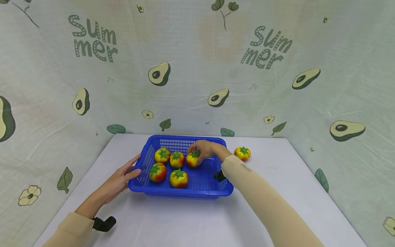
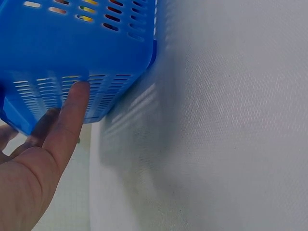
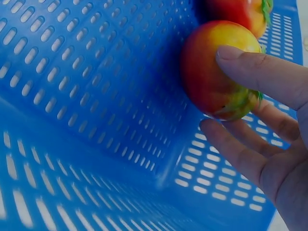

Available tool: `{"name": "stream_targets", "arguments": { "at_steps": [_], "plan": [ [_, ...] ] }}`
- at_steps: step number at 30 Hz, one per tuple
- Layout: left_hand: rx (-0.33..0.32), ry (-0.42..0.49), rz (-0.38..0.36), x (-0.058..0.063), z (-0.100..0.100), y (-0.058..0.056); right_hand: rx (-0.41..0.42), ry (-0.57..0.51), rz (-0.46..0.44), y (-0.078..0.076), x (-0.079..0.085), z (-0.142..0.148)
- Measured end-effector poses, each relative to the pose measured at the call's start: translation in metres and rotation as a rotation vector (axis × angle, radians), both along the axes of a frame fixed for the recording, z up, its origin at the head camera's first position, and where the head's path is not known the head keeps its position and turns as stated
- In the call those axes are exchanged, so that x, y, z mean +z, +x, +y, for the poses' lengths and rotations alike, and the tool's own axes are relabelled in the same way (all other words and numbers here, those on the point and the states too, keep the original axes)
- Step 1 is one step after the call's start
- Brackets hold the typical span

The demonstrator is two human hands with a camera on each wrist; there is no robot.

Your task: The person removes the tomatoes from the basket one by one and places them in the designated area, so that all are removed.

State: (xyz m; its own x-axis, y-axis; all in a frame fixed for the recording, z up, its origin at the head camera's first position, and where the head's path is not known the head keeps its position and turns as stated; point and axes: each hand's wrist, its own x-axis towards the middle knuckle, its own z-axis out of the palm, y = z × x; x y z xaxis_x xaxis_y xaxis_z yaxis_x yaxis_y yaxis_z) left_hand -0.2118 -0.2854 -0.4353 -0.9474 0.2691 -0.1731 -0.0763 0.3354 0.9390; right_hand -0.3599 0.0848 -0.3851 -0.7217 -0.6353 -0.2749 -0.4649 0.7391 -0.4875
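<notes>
A blue plastic basket (image 1: 182, 192) with slotted walls stands on the table, holding several red-and-yellow fruits with green star-shaped leaf tops. My right hand (image 1: 205, 150) reaches over its back part and grips one fruit (image 1: 192, 160). In the right wrist view, the thumb lies across that fruit (image 3: 211, 72) with fingers on its far side, and another fruit (image 3: 240, 14) sits just beyond. My left hand (image 1: 123, 176) is at the basket's left side, fingers extended along the rim. The left wrist view has a straight finger (image 2: 72, 115) against the slotted outer wall (image 2: 53, 89).
One more fruit (image 1: 242, 154) lies on the white table (image 1: 262, 178), right of the basket. Inside the basket, a front fruit (image 1: 179, 178) and a left fruit (image 1: 157, 172) sit near the grasped one. A printed cloth (image 1: 191, 113) hangs behind and along both sides.
</notes>
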Motion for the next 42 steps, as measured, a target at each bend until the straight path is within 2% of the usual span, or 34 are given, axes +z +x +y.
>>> {"name": "stream_targets", "arguments": {
  "at_steps": [7,15,26,37,42],
  "plan": [
    [0.002,-0.006,0.003,0.001,0.000,0.001,0.025,0.011,0.043,0.001,0.014,0.012],
    [0.003,-0.014,0.005,0.001,0.002,0.002,0.006,-0.013,0.080,0.004,0.029,0.027],
    [0.007,-0.008,-0.004,0.000,0.002,0.003,0.017,-0.087,0.155,0.015,0.056,0.047],
    [0.015,-0.017,-0.015,0.001,0.001,0.001,-0.002,-0.118,0.260,0.023,0.082,0.088],
    [0.005,-0.017,-0.009,0.001,0.001,0.000,-0.023,-0.126,0.302,0.023,0.088,0.113]
  ]
}}
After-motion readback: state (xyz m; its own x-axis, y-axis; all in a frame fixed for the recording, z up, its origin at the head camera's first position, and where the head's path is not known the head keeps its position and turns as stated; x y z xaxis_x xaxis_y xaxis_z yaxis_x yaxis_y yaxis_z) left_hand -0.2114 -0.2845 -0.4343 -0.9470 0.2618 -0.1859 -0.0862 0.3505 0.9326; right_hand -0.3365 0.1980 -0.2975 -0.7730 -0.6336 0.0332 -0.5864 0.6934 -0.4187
